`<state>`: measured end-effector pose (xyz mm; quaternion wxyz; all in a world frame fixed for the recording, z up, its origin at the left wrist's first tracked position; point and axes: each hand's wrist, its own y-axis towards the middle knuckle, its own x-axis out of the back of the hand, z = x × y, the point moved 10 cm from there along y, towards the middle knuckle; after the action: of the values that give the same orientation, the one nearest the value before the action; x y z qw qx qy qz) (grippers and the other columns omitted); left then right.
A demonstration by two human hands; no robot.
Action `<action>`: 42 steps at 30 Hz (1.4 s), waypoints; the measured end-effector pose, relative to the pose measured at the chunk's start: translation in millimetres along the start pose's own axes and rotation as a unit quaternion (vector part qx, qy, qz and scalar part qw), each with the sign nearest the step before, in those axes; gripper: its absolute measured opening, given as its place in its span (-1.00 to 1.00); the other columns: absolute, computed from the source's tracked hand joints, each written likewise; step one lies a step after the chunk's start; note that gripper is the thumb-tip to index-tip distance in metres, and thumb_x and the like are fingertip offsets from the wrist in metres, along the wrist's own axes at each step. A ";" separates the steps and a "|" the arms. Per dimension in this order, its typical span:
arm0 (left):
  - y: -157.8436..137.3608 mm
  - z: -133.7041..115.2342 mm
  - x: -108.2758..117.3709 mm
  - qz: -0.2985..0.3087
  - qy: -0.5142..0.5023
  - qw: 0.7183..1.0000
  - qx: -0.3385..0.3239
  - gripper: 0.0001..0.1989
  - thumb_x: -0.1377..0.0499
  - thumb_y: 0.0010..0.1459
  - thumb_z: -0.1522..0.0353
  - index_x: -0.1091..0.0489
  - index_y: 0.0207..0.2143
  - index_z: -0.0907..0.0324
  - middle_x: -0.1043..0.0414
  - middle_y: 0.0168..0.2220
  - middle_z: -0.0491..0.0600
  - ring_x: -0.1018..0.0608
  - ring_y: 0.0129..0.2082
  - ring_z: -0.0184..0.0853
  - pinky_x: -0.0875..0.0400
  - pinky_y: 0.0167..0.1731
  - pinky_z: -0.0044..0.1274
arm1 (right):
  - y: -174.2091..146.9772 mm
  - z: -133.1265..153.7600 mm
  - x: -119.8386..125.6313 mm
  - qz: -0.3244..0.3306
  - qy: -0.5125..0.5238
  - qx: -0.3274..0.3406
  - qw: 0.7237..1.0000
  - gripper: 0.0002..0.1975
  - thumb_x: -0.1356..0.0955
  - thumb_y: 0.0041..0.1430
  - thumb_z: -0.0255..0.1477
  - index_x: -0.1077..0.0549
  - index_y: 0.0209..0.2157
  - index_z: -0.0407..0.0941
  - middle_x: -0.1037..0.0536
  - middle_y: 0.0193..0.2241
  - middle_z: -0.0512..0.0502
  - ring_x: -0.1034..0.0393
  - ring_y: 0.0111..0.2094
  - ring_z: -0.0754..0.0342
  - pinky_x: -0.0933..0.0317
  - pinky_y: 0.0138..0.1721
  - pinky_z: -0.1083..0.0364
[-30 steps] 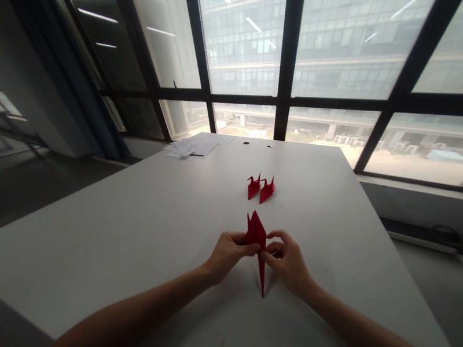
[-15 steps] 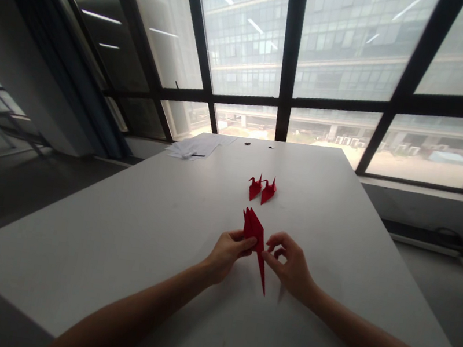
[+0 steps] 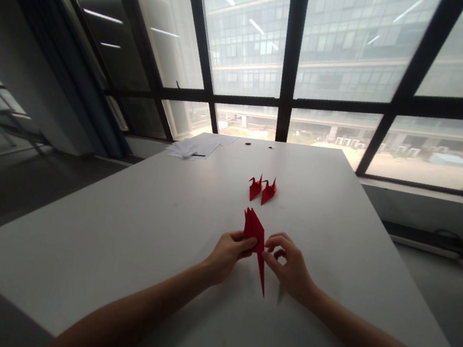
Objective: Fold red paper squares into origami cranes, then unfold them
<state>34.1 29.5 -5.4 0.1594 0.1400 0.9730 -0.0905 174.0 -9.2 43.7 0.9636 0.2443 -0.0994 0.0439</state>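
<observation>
A partly folded piece of red origami paper (image 3: 255,224) is held above the near part of the white table, its split points upward and one long thin spike hanging toward me. My left hand (image 3: 227,253) grips its left side, thumb on top and the fingers underneath. At the right edge, where the spike begins, the curled thumb and forefinger of my right hand (image 3: 289,265) close on the paper. Just beyond stand two finished red paper cranes, a left crane (image 3: 254,190) and a right crane (image 3: 269,192), side by side.
The white table (image 3: 154,214) stretches away to large dark-framed windows (image 3: 291,60). White paper sheets (image 3: 196,145) with a dark, pen-like item lie at its far left corner. Two small dark spots mark the far edge. A dark blue curtain (image 3: 68,65) hangs at left.
The right forefinger has drawn slightly closer to the paper's edge and the thumb. My left hand keeps its grip, and the cranes have not moved.
</observation>
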 end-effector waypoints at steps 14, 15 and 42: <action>-4.7 -11.2 5.8 -0.062 0.069 0.994 -0.052 -0.64 -0.47 -0.14 0.26 -0.59 -0.30 0.30 -0.59 -0.34 0.09 -0.54 -0.40 -0.32 -0.40 -0.30 -0.48 | -5.0 3.1 -8.9 0.025 -0.114 0.021 0.993 -0.86 -0.38 0.06 -0.55 -0.46 -0.32 -0.05 -0.40 -0.20 -0.08 -0.33 -0.24 0.04 -0.31 -0.30 0.08; -5.7 -14.1 4.5 -0.062 0.083 0.993 -0.062 -0.64 -0.47 -0.14 0.26 -0.59 -0.31 0.30 -0.59 -0.36 0.09 -0.54 -0.41 -0.32 -0.39 -0.32 -0.49 | -4.6 2.8 -6.9 0.016 -0.120 0.025 0.992 -0.86 -0.37 0.06 -0.57 -0.45 -0.34 -0.05 -0.40 -0.21 -0.09 -0.33 -0.22 0.02 -0.31 -0.29 0.07; -5.9 -1.2 -7.5 0.057 0.217 0.974 0.026 -0.70 -0.41 -0.05 0.25 -0.62 -0.30 0.28 -0.61 -0.40 0.11 -0.59 -0.46 -0.29 -0.41 -0.39 -0.51 | -5.9 28.5 -1.8 0.016 -0.374 0.190 0.908 -0.79 -0.31 0.27 -0.58 -0.50 -0.25 0.03 -0.57 -0.27 -0.02 -0.36 -0.07 -0.05 0.14 0.22 -0.22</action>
<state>38.8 22.4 -0.9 -0.0539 0.2158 0.9721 -0.0740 168.2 -28.1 65.1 0.7902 0.4197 -0.4462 -0.0170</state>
